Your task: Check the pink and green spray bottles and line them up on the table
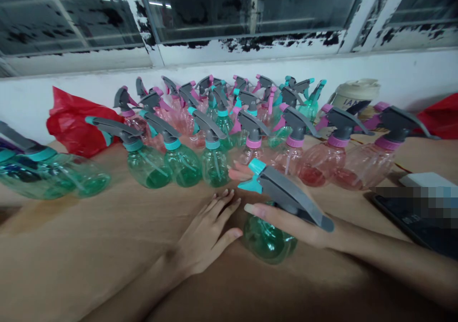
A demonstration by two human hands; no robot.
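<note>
A green see-through spray bottle point(270, 238) with a grey and turquoise trigger head point(286, 188) stands close in front of me. My right hand point(296, 222) is closed around its neck, just under the head, with the thumb on the near side and the other fingers partly hidden behind. Flat on the table lies my left hand point(213, 233), fingers spread, left of the bottle and holding nothing. Just beyond it is another green spray bottle point(215, 164), part of a front row that continues with pink spray bottles point(324, 162) on the right.
More spray bottles point(175, 107) crowd behind the front row, towards the wall. Red plastic bags point(77, 124) lie at both sides. On the right are a phone point(408, 222), a white box point(429, 182) and a pale tub point(358, 90). Windows point(250, 7) run above the wooden table point(118, 236).
</note>
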